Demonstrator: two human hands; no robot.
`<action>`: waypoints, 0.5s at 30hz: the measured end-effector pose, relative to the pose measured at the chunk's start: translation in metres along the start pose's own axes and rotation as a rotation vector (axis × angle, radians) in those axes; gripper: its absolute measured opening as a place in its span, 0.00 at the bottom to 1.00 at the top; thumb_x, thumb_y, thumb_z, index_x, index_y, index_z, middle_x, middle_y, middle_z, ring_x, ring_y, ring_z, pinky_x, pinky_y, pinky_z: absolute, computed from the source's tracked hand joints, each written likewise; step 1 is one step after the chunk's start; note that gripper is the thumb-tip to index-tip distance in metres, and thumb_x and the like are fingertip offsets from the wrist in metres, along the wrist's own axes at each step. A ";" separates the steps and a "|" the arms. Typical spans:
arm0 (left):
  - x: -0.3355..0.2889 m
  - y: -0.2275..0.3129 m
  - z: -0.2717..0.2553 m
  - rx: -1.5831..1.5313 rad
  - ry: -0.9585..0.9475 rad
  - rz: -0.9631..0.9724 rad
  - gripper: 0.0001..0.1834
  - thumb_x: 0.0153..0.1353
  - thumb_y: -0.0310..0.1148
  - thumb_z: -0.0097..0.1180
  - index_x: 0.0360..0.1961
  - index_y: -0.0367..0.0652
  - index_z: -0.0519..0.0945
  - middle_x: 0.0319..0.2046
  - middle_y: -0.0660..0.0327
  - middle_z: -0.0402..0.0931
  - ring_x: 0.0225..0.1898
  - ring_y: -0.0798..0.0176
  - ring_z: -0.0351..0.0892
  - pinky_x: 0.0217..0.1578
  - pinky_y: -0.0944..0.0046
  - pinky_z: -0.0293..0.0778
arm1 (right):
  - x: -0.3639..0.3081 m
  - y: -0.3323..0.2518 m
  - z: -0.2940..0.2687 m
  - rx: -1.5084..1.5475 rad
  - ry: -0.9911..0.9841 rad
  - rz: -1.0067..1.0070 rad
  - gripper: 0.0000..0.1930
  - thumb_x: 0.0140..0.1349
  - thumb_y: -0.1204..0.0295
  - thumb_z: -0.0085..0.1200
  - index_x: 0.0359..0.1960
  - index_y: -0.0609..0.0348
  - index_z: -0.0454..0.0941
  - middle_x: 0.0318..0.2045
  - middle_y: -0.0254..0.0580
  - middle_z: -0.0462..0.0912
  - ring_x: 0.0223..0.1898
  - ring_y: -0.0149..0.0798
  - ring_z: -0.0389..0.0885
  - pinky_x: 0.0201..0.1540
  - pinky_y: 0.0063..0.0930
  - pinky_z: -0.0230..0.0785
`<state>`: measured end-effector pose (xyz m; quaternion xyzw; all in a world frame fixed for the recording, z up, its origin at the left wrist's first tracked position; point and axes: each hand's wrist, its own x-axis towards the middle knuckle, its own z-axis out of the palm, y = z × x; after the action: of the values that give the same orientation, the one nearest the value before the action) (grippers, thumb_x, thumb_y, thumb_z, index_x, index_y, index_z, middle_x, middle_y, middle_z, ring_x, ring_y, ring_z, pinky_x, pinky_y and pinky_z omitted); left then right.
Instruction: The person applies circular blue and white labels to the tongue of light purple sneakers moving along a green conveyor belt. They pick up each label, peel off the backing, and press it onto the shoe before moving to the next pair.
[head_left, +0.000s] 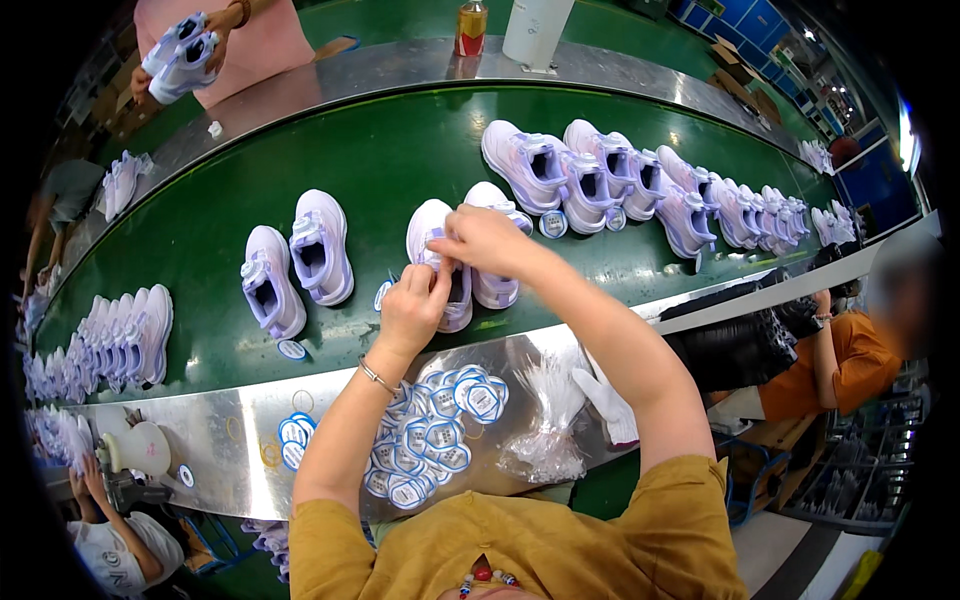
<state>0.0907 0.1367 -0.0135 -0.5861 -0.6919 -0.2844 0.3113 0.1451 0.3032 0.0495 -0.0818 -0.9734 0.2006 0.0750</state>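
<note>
A lavender-and-white sneaker [430,224] stands on the green conveyor belt [385,150] in front of me. Both hands meet over its laces. My left hand [412,308] is closed in a pinch at its near left side, with a round blue-edged tag [383,294] just beside the fingers. From the right, my right hand [488,240] reaches across the shoe, fingers pinched together. What sits between the fingertips is too small or hidden to make out. The matching sneaker [492,288] is partly covered by my right hand and forearm.
Round tags [425,440], clear plastic ties [550,420] and a white glove [608,405] lie on the metal ledge [215,425]. Two sneakers [320,250] stand left; several tagged ones [590,190] stand right. Across the belt, a person's hand [222,22] holds shoes.
</note>
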 end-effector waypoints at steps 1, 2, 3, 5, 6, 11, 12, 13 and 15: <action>0.002 0.001 -0.001 -0.014 -0.003 -0.001 0.23 0.43 0.22 0.55 0.45 0.39 0.80 0.25 0.63 0.65 0.27 0.64 0.72 0.20 0.67 0.69 | 0.000 0.012 0.003 0.143 -0.012 -0.081 0.18 0.57 0.60 0.57 0.40 0.62 0.80 0.36 0.51 0.78 0.37 0.49 0.79 0.39 0.37 0.71; 0.004 0.001 -0.003 -0.026 -0.006 0.001 0.23 0.43 0.22 0.55 0.45 0.39 0.80 0.26 0.63 0.65 0.27 0.64 0.72 0.20 0.67 0.69 | 0.002 0.015 0.003 0.175 -0.058 -0.113 0.18 0.57 0.61 0.56 0.42 0.62 0.79 0.37 0.50 0.78 0.37 0.49 0.79 0.40 0.37 0.71; 0.004 0.001 -0.003 -0.017 -0.011 0.007 0.22 0.44 0.23 0.55 0.45 0.38 0.80 0.26 0.62 0.65 0.27 0.64 0.72 0.21 0.67 0.69 | 0.004 0.018 0.004 0.207 -0.105 -0.144 0.18 0.57 0.61 0.56 0.43 0.61 0.79 0.38 0.50 0.78 0.37 0.48 0.79 0.40 0.37 0.71; 0.003 0.000 -0.004 0.000 -0.022 0.019 0.19 0.46 0.25 0.54 0.43 0.37 0.78 0.26 0.62 0.65 0.28 0.63 0.71 0.21 0.67 0.70 | 0.007 0.017 0.002 0.296 -0.167 -0.156 0.18 0.57 0.61 0.57 0.45 0.60 0.79 0.38 0.51 0.78 0.36 0.49 0.79 0.40 0.36 0.71; 0.001 -0.002 -0.004 0.007 -0.018 0.012 0.19 0.46 0.25 0.54 0.43 0.37 0.78 0.26 0.62 0.65 0.28 0.63 0.71 0.21 0.67 0.70 | 0.010 0.004 -0.005 0.196 -0.205 -0.069 0.19 0.57 0.61 0.57 0.45 0.60 0.79 0.37 0.51 0.78 0.36 0.49 0.79 0.40 0.36 0.71; -0.005 -0.005 -0.007 0.008 -0.018 -0.007 0.19 0.46 0.25 0.54 0.44 0.37 0.79 0.26 0.62 0.66 0.28 0.64 0.71 0.21 0.67 0.70 | 0.003 -0.019 -0.003 -0.118 -0.128 0.048 0.21 0.56 0.60 0.58 0.47 0.59 0.79 0.36 0.52 0.78 0.36 0.50 0.79 0.39 0.37 0.70; -0.005 -0.005 -0.007 0.005 -0.008 -0.012 0.20 0.46 0.25 0.54 0.43 0.38 0.79 0.26 0.62 0.66 0.27 0.64 0.71 0.21 0.67 0.70 | 0.003 -0.012 0.001 -0.032 -0.114 -0.028 0.20 0.56 0.61 0.58 0.48 0.59 0.78 0.37 0.52 0.78 0.36 0.50 0.79 0.39 0.37 0.71; -0.004 -0.006 -0.007 0.003 0.003 -0.018 0.20 0.45 0.25 0.54 0.43 0.38 0.79 0.26 0.62 0.66 0.27 0.64 0.71 0.20 0.67 0.70 | 0.003 -0.002 0.004 0.055 -0.099 -0.104 0.20 0.56 0.61 0.58 0.48 0.59 0.78 0.37 0.52 0.78 0.36 0.50 0.79 0.40 0.37 0.71; -0.004 -0.007 -0.008 -0.001 0.009 -0.026 0.20 0.45 0.25 0.55 0.43 0.39 0.79 0.25 0.63 0.65 0.27 0.64 0.71 0.20 0.67 0.69 | 0.006 0.005 0.005 0.170 -0.114 -0.183 0.20 0.56 0.63 0.57 0.49 0.60 0.78 0.38 0.52 0.77 0.37 0.49 0.79 0.40 0.37 0.71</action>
<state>0.0853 0.1267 -0.0117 -0.5760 -0.6978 -0.2915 0.3104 0.1391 0.3072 0.0432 0.0256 -0.9589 0.2791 0.0444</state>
